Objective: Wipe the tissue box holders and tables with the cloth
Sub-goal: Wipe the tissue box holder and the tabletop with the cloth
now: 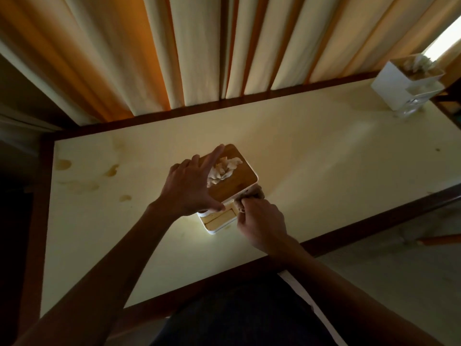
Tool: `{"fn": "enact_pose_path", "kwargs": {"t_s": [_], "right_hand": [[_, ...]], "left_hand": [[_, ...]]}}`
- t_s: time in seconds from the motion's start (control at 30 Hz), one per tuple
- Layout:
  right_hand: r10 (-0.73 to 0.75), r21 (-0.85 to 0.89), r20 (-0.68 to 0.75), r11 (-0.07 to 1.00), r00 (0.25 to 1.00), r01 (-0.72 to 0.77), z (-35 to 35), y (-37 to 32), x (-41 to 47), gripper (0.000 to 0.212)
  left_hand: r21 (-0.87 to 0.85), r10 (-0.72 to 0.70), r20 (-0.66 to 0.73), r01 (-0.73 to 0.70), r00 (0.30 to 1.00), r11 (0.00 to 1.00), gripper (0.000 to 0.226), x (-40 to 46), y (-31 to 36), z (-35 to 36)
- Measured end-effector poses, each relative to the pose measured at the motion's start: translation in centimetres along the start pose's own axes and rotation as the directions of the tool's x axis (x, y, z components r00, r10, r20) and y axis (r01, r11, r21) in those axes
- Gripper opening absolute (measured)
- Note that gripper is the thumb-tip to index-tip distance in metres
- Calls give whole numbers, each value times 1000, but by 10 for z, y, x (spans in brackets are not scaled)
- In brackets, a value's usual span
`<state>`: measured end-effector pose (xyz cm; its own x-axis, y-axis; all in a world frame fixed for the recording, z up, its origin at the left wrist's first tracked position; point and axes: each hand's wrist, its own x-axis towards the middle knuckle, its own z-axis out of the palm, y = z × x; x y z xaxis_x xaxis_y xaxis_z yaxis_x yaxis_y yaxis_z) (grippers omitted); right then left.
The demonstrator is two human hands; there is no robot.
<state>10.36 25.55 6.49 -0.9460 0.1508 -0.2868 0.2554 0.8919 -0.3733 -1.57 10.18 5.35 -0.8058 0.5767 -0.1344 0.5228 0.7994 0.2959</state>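
Note:
A white tissue box holder (pixel 243 177) with a wooden lid and a tissue sticking out of it stands in the middle of the cream table (pixel 324 158). My left hand (pixel 190 187) lies on the lid's left side, fingers spread, thumb along the near edge. My right hand (pixel 262 222) grips a brownish cloth (pixel 253 193) and presses it against the holder's near right side. A second white tissue box holder (pixel 399 82) stands at the table's far right corner.
Several brown stains (pixel 112 169) mark the table's left part. Cream curtains (pixel 199 46) hang right behind the far edge. The table has a dark wooden rim (pixel 374 218). My dark-clothed body is at the near edge.

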Motion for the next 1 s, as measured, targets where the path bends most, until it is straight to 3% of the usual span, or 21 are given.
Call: {"fn": "enact_pose_path", "kwargs": {"t_s": [0.07, 0.2, 0.3, 0.37, 0.47, 0.63, 0.87, 1.0], "right_hand": [[-38, -3, 85, 999, 996, 39, -4, 4, 9, 10], [-136, 168, 296, 982, 945, 88, -19, 20, 33, 19], [-99, 138, 489, 990, 867, 35, -23, 25, 48, 5], [-51, 65, 558, 998, 828, 18, -19, 22, 55, 28], [-31, 75, 582, 997, 813, -16, -18, 22, 57, 38], [-81, 268, 586, 958, 806, -98, -36, 34, 55, 41], [-13, 205, 616, 968, 788, -145, -24, 22, 49, 44], [-80, 361, 606, 914, 792, -183, -41, 29, 49, 46]], "left_hand": [[-44, 47, 16, -46, 999, 998, 140, -2, -7, -5], [-58, 65, 6, -65, 998, 996, 139, -2, -10, -4], [-81, 57, -31, -59, 998, 995, 138, -3, -10, -1], [-77, 53, -49, -57, 997, 995, 137, -3, -10, 0], [-50, 47, -61, -50, 997, 998, 135, -3, -9, 2], [-48, 47, -32, -48, 998, 998, 135, -4, -10, 0], [-8, 19, -36, -20, 999, 1000, 133, -3, -5, 2], [-13, 10, -29, -11, 1000, 1000, 132, -1, -6, 5]]}}
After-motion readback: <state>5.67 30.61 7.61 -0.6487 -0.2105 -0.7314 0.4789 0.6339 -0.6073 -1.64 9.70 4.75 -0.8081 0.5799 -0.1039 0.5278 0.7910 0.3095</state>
